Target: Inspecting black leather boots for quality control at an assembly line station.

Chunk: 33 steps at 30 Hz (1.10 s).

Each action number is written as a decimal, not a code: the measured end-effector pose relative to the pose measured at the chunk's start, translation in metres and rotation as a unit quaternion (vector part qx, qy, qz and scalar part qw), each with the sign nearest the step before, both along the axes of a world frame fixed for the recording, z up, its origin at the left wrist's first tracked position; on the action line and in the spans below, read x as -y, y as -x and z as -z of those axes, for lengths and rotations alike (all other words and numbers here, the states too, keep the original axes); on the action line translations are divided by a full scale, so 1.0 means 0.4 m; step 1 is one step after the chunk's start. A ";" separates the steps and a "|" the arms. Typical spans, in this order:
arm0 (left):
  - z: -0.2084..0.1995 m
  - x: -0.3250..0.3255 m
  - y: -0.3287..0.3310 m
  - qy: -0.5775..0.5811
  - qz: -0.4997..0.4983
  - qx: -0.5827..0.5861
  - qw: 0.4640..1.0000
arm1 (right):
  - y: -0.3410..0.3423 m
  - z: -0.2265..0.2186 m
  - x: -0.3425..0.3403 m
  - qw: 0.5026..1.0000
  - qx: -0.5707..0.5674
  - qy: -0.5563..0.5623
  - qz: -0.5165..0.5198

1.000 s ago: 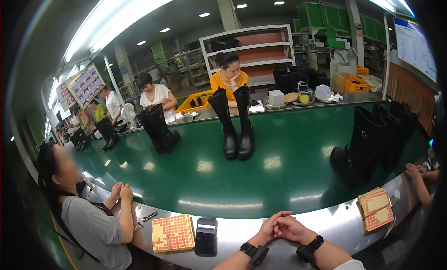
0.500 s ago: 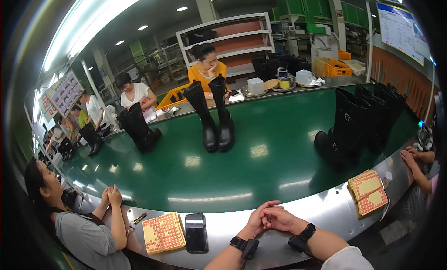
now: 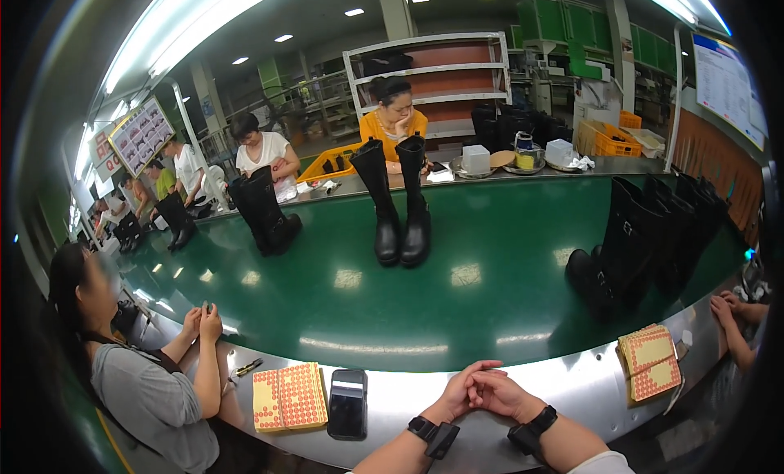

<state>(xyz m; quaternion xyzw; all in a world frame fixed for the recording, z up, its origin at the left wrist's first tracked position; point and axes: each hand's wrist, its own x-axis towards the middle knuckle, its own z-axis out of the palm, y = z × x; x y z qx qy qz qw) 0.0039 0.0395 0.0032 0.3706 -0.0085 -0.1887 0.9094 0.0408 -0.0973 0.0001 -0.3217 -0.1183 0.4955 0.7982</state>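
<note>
My left hand (image 3: 455, 398) and my right hand (image 3: 502, 394) rest together on the metal edge of the table, loosely clasped with their fingers interlaced. No object shows in either one. Both wrists carry black bands with small boxes. Left of my hands lies a black phone (image 3: 348, 405), and beside it a banded stack of yellow cards with red circles (image 3: 290, 397). A second stack of such cards (image 3: 651, 363) sits to the right. Across the green surface (image 3: 392, 319) stands a pair of tall black boots (image 3: 401, 221), upright and apart from my hands.
More black boots stand at the right (image 3: 633, 237) and left (image 3: 265, 213). A co-worker in grey (image 3: 155, 400) sits at the left, another in yellow (image 3: 390, 123) opposite. Another person's hands (image 3: 725, 307) rest at the right edge. A small yellow-black tool (image 3: 247, 368) lies near the left cards.
The view has shifted, so most things appear slightly farther right. My hands stay clasped in place. The co-worker at the left has turned the head and brought both hands closer together.
</note>
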 end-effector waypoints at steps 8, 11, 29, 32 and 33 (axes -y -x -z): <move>-0.003 0.011 0.000 -0.016 -0.025 -0.034 0.999 | -0.009 -0.005 0.002 0.999 -0.013 0.026 -0.033; -0.003 0.012 -0.001 -0.008 -0.019 -0.023 1.000 | -0.008 -0.006 0.001 0.999 -0.015 0.027 -0.036; 0.021 -0.001 -0.007 0.009 0.017 0.000 1.000 | -0.002 -0.028 0.005 0.999 -0.015 0.043 -0.018; 0.024 -0.006 -0.008 0.019 0.032 0.013 0.999 | -0.002 -0.030 0.004 0.999 -0.017 0.041 -0.018; 0.024 -0.005 -0.008 0.025 0.031 0.020 0.999 | -0.002 -0.030 0.004 0.999 -0.017 0.041 -0.019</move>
